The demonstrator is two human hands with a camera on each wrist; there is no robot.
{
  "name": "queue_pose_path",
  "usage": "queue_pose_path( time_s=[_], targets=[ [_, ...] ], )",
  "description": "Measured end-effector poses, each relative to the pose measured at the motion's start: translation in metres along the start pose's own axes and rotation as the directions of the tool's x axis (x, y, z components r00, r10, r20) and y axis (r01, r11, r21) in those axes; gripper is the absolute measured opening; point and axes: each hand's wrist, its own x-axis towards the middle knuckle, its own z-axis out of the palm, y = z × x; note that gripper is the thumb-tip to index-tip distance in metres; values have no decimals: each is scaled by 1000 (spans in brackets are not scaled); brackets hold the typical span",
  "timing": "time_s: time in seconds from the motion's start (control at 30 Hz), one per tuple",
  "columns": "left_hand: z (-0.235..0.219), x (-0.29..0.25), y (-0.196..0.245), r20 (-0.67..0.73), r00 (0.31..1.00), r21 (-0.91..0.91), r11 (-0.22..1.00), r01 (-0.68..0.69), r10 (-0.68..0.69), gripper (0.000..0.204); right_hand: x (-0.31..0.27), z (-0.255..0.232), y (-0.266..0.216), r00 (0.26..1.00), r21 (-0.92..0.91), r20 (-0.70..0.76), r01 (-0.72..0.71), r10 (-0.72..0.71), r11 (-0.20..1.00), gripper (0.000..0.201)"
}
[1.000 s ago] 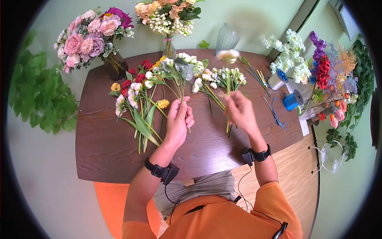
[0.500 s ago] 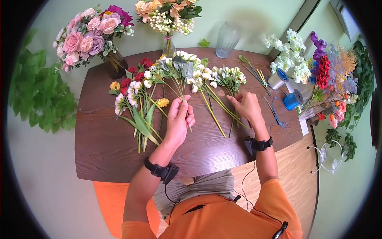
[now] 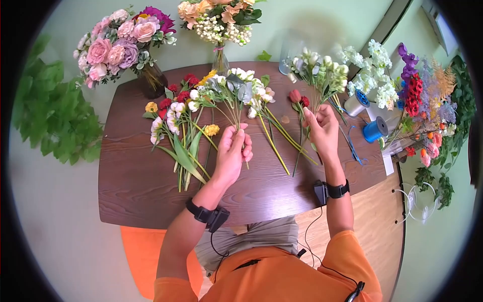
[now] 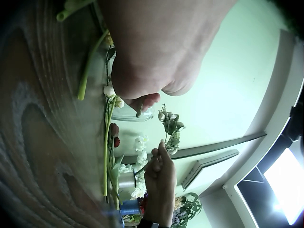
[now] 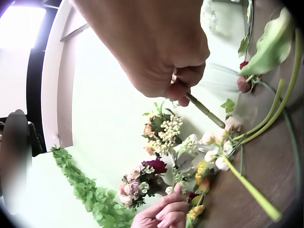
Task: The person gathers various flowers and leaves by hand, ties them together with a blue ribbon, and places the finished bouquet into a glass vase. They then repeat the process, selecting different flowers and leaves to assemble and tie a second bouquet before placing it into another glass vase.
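In the head view my left hand [image 3: 234,151] pinches the thin stems of a leafy spray [image 3: 234,93] with grey-green leaves, its top overlapping white flowers on the table. To the right, my right hand [image 3: 323,128] grips a spray of whitish buds [image 3: 322,75] by its stem, the buds raised above the table. The right wrist view shows the cut stem end [image 5: 206,111] sticking out below the fingers. Between the hands lie white flowers [image 3: 259,98] with long green stems. A red tulip [image 3: 295,95] lies just left of the right hand.
Red, yellow and white flowers [image 3: 176,110] lie at the left of the table [image 3: 136,171]. Vases of pink flowers [image 3: 113,50] and peach flowers [image 3: 219,20] stand behind. A glass vase [image 3: 287,55], a white spool [image 3: 356,102] and a blue spool [image 3: 375,129] stand at right.
My right hand let a white flower down onto the table, then took hold of the budded spray and lifted it up and right. The red tulip is uncovered. My left hand keeps its hold.
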Motion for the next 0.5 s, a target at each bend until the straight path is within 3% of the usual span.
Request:
queue_pose_path(
  time_s=[0.13,0.2,0.27,0.33,0.4,0.5],
  targets=[
    [-2,1,-4,12,1000,103,995,-19,18,22,-18,33,-27,995,231,76,40,-59,972,29],
    [-3,3,-6,2,998,194,980,-54,55,24,-22,42,-30,960,311,278,-111,21,944,28],
    [-4,4,-7,3,991,339,932,-127,134,27,-27,60,-29,950,384,310,-153,29,911,25],
    [-1,1,-5,-10,988,328,934,-144,155,27,-32,76,-30,957,354,283,-40,-66,934,26],
    [1,0,-3,-19,985,306,939,-157,171,26,-36,85,-32,967,202,208,104,-146,974,25],
    [5,-3,-2,-20,980,305,935,-182,197,24,-39,94,-30,960,175,142,217,-243,960,21]
  ],
)
